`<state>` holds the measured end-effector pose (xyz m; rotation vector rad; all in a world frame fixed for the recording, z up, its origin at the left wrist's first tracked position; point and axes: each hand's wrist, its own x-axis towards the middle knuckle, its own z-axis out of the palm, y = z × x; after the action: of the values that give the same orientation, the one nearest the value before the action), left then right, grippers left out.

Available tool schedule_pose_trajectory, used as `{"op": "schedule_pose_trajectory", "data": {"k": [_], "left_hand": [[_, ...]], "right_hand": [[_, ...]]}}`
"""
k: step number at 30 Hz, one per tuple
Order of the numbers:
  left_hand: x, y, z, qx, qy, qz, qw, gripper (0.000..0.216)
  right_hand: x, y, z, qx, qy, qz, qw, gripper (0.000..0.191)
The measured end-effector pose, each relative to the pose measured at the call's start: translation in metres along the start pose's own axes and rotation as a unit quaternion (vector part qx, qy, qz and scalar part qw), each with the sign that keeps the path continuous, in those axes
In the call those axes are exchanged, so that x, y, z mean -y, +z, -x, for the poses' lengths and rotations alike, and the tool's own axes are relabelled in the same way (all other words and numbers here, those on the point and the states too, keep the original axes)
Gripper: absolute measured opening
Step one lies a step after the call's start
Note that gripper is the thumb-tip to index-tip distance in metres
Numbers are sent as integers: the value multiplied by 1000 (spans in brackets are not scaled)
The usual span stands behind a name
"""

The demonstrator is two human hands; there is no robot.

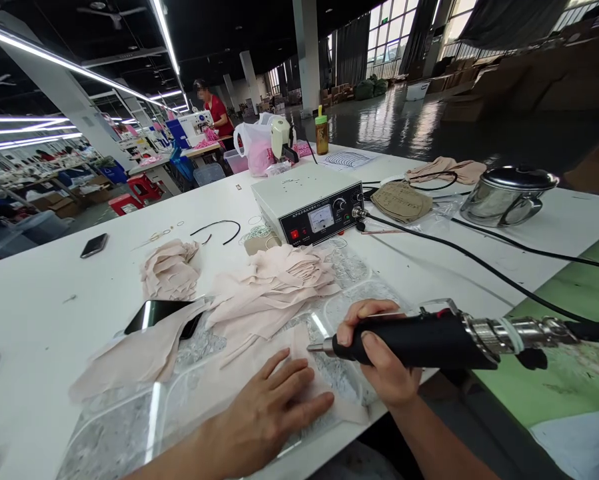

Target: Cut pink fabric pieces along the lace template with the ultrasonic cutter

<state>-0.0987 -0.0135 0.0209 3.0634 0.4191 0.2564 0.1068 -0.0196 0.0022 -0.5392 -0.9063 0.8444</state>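
My right hand (382, 357) is wrapped round a black ultrasonic welding handpiece (424, 339), whose metal tip points left. That tip is at the edge of a thin pale pink fabric piece (299, 339); I cannot tell whether it touches. My left hand (274, 407) lies flat with fingers spread on this fabric, over a clear, patterned plastic sheet (114, 433). Just beyond it sits a loose pile of pale pink fabric pieces (274, 280). Another fabric strip (129, 360) stretches left, partly over a dark phone (154, 312).
Behind the pile stands the power box (309, 200) with a meter; a black cable (454, 250) runs right. A metal cup (509, 195), brown fabric pieces (402, 201), a folded pink bundle (170, 270) and another phone (94, 245) lie about. A person (218, 113) works farther back.
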Motion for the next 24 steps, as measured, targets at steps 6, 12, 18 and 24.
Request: {"op": "schedule_pose_trajectory", "data": {"k": [6,12,18,24], "left_hand": [[-5,7,2,-13,-5,-10,1000,36],[-10,8,1,-1,-16,-31,999,42],[-15,27,6,-51,-39,-46,997,40],[-17,34,9,-65,-43,-88,993,39]], "right_hand": [[1,2,-2,-7,1,12,1000,9],[0,0,-3,-7,2,13,1000,7],[-1,0,-2,-4,4,11,1000,6],[1,1,-2,-11,4,17,1000,6]]}}
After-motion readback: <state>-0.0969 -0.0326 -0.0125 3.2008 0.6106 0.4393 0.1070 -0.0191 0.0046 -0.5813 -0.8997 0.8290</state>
